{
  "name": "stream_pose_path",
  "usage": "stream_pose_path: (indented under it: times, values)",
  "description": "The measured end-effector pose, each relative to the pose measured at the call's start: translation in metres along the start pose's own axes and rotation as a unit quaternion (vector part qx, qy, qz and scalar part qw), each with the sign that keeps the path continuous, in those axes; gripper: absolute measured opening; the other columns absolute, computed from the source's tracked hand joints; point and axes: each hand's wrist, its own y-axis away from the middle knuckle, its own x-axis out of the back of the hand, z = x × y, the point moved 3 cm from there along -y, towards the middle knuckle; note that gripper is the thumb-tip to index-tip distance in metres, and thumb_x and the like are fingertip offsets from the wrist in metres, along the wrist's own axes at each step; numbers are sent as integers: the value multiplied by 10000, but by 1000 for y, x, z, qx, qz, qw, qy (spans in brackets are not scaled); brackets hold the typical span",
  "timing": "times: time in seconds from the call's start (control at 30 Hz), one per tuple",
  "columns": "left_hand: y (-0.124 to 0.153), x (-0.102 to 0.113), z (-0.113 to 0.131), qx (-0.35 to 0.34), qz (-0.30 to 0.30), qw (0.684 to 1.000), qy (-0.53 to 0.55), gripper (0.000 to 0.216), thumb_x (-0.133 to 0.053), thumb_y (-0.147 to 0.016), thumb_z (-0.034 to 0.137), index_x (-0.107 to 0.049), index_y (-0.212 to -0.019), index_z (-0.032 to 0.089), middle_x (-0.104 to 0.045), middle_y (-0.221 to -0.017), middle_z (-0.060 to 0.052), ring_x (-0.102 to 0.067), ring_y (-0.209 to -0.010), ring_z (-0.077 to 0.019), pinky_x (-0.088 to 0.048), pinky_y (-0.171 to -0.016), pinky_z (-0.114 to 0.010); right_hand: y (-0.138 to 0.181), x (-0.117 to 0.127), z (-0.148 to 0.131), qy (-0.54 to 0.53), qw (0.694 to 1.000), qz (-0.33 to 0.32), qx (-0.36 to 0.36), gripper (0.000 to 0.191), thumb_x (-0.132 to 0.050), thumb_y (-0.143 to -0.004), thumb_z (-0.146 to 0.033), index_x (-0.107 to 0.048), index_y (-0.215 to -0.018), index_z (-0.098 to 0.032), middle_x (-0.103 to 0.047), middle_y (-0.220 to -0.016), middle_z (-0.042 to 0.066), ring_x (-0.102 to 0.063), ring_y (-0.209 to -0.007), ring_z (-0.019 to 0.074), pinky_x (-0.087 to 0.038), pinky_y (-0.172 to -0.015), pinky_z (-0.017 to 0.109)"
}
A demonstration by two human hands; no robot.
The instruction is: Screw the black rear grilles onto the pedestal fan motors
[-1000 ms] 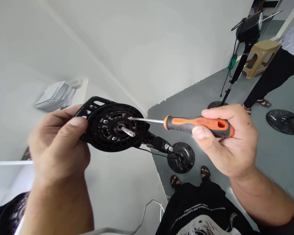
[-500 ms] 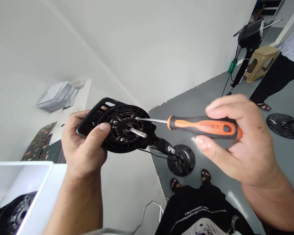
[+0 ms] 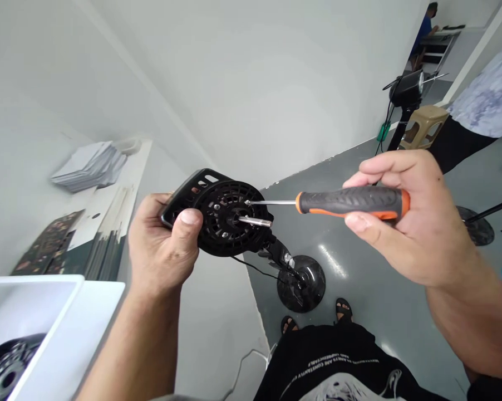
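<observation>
My left hand [image 3: 163, 245] is closed on the rim of a black round fan motor housing [image 3: 221, 214], thumb pressed on its ribbed face. A short metal shaft [image 3: 255, 221] sticks out of the housing's centre. My right hand [image 3: 405, 223] grips an orange and black screwdriver [image 3: 351, 201], held level. Its metal tip touches a screw on the housing's face just above the shaft. A black neck and thin wire run down from the housing to a round black base [image 3: 301, 283] on the floor.
A white bin [image 3: 54, 328] at lower left holds another black round part [image 3: 4, 370]. Stacked papers [image 3: 88, 164] and flat boards [image 3: 92, 234] lie on the white shelf at left. Another person [image 3: 472, 122], a tan stool [image 3: 426, 125] and fan stands occupy the grey floor at right.
Both hands have drawn away from the camera and shifted right with the housing. The screwdriver has rolled in my right hand, showing more of its black grip. The tip stays on the screw.
</observation>
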Motion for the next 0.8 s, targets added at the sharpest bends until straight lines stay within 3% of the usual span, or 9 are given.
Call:
stream_pose_path:
  times: [0.1,0.17,0.27,0.4,0.5,0.57,0.63,0.73,0.8]
  values:
    - [1,-1,3,-3,5,1000,-4,769,-681,-679,960,-641,-829,207,-686,-739,-51,-582,-689,-201,-466,-603,-361,1,1,8,42,997,55,-37,281,-739,-987,-461,-584,-1038,-233,-631,-683,-47,-648,-544,110,-479,-435,211]
    - [1,-2,3,-4,8,1000,-8,775,-675,-671,967,-640,-814,206,-683,-724,-54,-581,-680,-203,-459,-596,-364,2,-1,9,20,998,38,-41,293,-706,-1010,-463,-552,-1115,-237,-674,-789,-31,-627,-514,94,-466,-414,218]
    - [1,-3,1,-6,5,1000,-7,753,-678,-688,947,-648,-823,206,-686,-734,-54,-588,-683,-208,-456,-617,-379,2,-4,6,-51,999,-2,-5,540,-783,-904,-276,-445,-1325,-289,-701,-1214,40,-700,-663,100,-568,-504,252]
    - [2,-3,-3,-4,-2,1000,7,661,-712,-744,859,-646,-843,209,-670,-750,-46,-583,-703,-207,-445,-655,-392,-2,1,10,3,998,64,-20,290,-749,-967,-346,-517,-1117,-258,-633,-752,-61,-606,-517,94,-495,-445,231]
    - [2,-3,-4,2,-6,1000,11,683,-698,-741,884,-641,-851,213,-670,-762,-44,-588,-712,-209,-449,-671,-398,-2,2,11,-22,999,10,-23,295,-714,-998,-358,-513,-1193,-266,-707,-990,-3,-621,-534,71,-490,-428,219]
    - [2,-3,-2,-2,-4,1000,16,728,-665,-738,927,-644,-869,211,-684,-781,-48,-604,-726,-214,-464,-675,-397,0,2,8,-61,997,-36,2,515,-772,-918,-238,-457,-1320,-305,-696,-1272,49,-711,-679,98,-573,-505,240]
    - [2,-4,1,-19,4,1000,20,749,-624,-757,949,-641,-870,209,-676,-761,-47,-604,-722,-213,-471,-660,-388,1,3,8,-58,998,-26,10,530,-806,-880,-208,-476,-1285,-294,-735,-1140,23,-736,-713,129,-584,-525,248]
    - [3,-5,6,-40,9,999,16,729,-567,-817,940,-631,-857,214,-661,-752,-53,-589,-718,-209,-473,-632,-378,-2,5,13,-13,999,16,-25,264,-732,-998,-381,-534,-1120,-255,-661,-756,-50,-634,-532,100,-480,-435,211]
    - [5,-6,8,-32,-4,999,17,709,-538,-855,922,-632,-847,220,-652,-775,-60,-580,-725,-205,-469,-620,-378,-3,3,13,-22,1000,-3,-12,324,-723,-999,-386,-523,-1222,-261,-715,-958,4,-684,-620,108,-529,-474,226]
